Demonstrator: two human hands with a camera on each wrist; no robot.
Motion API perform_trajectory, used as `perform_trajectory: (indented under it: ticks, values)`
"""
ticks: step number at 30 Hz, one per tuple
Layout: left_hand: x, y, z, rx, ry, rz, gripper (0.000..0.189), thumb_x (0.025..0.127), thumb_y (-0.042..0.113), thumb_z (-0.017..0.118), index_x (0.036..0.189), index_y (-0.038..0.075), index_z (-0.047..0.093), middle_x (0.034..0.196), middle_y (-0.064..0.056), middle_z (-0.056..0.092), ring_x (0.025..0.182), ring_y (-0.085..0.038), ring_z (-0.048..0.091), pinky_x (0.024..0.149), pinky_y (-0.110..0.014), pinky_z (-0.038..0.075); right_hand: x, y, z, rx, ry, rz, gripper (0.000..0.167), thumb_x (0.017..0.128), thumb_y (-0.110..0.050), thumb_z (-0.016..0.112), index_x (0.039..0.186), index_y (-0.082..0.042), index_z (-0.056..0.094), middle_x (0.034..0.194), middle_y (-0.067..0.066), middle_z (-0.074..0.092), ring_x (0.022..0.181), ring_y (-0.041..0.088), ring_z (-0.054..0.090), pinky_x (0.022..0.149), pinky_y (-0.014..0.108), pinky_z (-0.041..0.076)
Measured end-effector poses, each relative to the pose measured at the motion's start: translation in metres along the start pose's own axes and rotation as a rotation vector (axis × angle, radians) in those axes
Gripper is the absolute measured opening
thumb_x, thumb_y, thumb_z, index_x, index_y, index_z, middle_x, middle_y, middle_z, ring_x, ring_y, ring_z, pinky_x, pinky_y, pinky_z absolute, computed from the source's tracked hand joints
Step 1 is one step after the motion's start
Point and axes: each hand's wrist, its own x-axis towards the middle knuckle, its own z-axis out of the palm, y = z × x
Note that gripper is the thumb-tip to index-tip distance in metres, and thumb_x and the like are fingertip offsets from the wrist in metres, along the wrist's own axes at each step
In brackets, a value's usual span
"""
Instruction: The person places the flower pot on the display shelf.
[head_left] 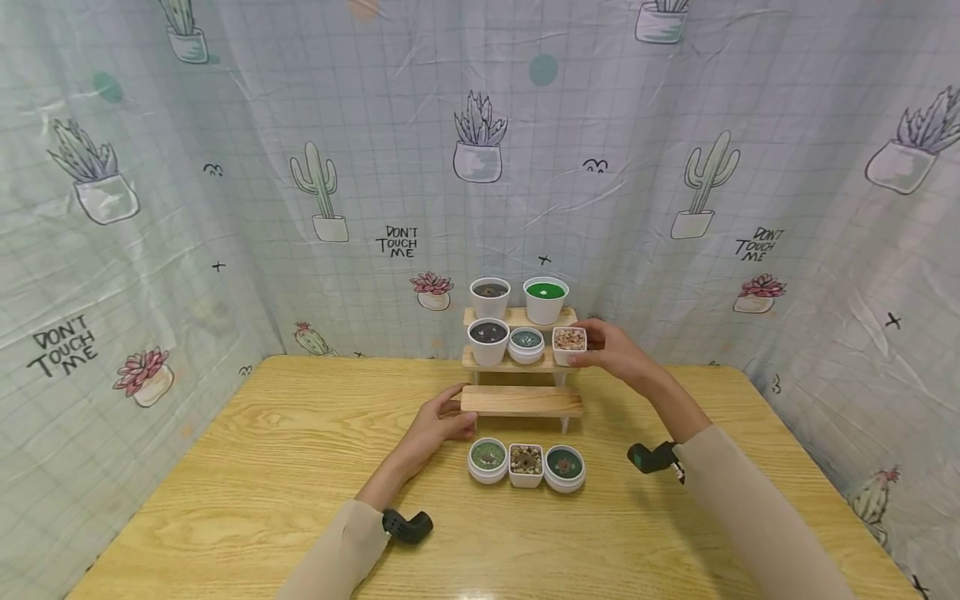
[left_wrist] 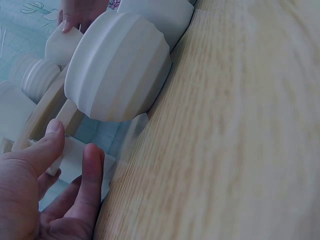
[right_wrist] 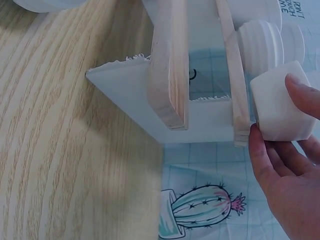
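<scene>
A tiered stand with wooden shelves point(head_left: 521, 401) and white side panels point(right_wrist: 125, 95) stands on the table. My right hand point(head_left: 617, 357) grips a small square white pot point(head_left: 569, 342) of pale and brown pebbles at the right end of the middle shelf. In the right wrist view, thumb and fingers lie on opposite sides of this pot point(right_wrist: 280, 105). My left hand point(head_left: 438, 421) holds the left end of the lowest shelf, its thumb at the board's end point(left_wrist: 67, 117). Beside the gripped pot sit a round ribbed pot point(head_left: 527, 346) and a taller dark-topped pot point(head_left: 488, 343).
On the top shelf stand a grey-topped pot point(head_left: 491, 297) and a green-topped pot point(head_left: 545, 301). In front of the stand, a green-filled round pot point(head_left: 488, 461), a square pebble pot point(head_left: 526, 466) and a dark green pot point(head_left: 564, 468) line up on the table point(head_left: 300, 467). A printed curtain point(head_left: 390, 167) hangs behind.
</scene>
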Motion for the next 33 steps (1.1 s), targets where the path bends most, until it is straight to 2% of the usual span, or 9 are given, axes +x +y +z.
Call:
perform_trajectory:
  ticks: [3, 6, 33]
  values:
    - [0.0000, -0.0002, -0.0003, 0.003, 0.002, -0.001, 0.077, 0.099, 0.018, 0.072, 0.163, 0.011, 0.029, 0.136, -0.026, 0.059, 0.095, -0.016, 0.072, 0.089, -0.032, 0.065, -0.0003, -0.0020, 0.0012, -0.001, 0.002, 0.007, 0.069, 0.095, -0.015, 0.075, 0.152, 0.004, 0.041, 0.144, 0.028, 0.054, 0.132, 0.039, 0.054, 0.112, 0.048, 0.049]
    - [0.0010, -0.0005, -0.0002, 0.007, 0.004, -0.002, 0.077, 0.099, 0.018, 0.072, 0.163, 0.011, 0.029, 0.136, -0.026, 0.060, 0.095, -0.017, 0.072, 0.090, -0.033, 0.065, 0.0001, -0.0026, 0.0016, -0.002, 0.012, 0.013, 0.069, 0.095, -0.014, 0.075, 0.152, 0.004, 0.040, 0.144, 0.028, 0.054, 0.132, 0.039, 0.053, 0.113, 0.049, 0.048]
    - [0.0028, -0.0041, -0.0007, -0.006, -0.005, 0.015, 0.077, 0.099, 0.019, 0.072, 0.162, 0.009, 0.029, 0.138, -0.029, 0.057, 0.097, -0.018, 0.072, 0.089, -0.033, 0.065, 0.0083, -0.0039, 0.0067, -0.021, -0.010, -0.007, 0.067, 0.095, -0.014, 0.075, 0.149, 0.005, 0.042, 0.141, 0.027, 0.056, 0.128, 0.036, 0.055, 0.106, 0.040, 0.051]
